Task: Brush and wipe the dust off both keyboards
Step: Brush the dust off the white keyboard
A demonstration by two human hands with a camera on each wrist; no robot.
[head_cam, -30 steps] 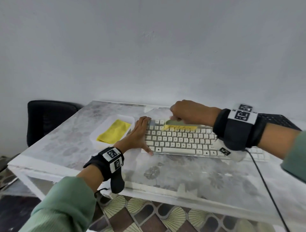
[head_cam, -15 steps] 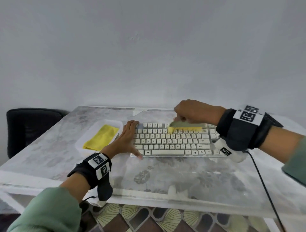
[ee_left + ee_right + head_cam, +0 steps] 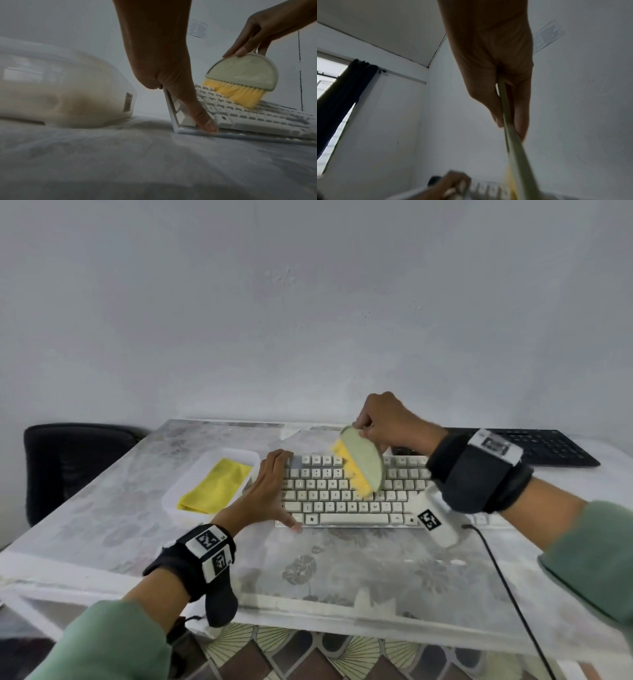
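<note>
The white keyboard point(image 3: 346, 494) lies near the middle of the bench point(image 3: 342, 570), and the left hand point(image 3: 267, 494) is laid on its left end, fingers spread fairly straight over the edge and the thumb tip down at the near-left corner; in the left wrist view the thumb presses the frame against the bench, most likely so the board does not slide under the strokes; this grip holds nothing, it only steadies. The right hand point(image 3: 390, 422) pinches the rounded back of the brush point(image 3: 363, 467) between thumb and fingertips, a closed grip on the thin grey-green body; the brush stands tilted on edge with its yellow bristles down on the upper middle rows of keys, an angle that probably lets the bristles reach between the keycaps.

To the left, just beside the keyboard, stands a translucent white tray point(image 3: 191, 484) holding a folded yellow cloth point(image 3: 215, 491), kept within the left hand's reach, presumably for the wiping step; the black keyboard point(image 3: 544, 448) waits at the far right of the bench, partly behind the right wrist; a black cable point(image 3: 507, 594) runs toward the near edge on the right; a dark chair point(image 3: 75, 460) stands beyond the far-left side. Nothing blocks the brush on the keys, though the left hand covers the leftmost column, which may be left undusted until that hand shifts.
</note>
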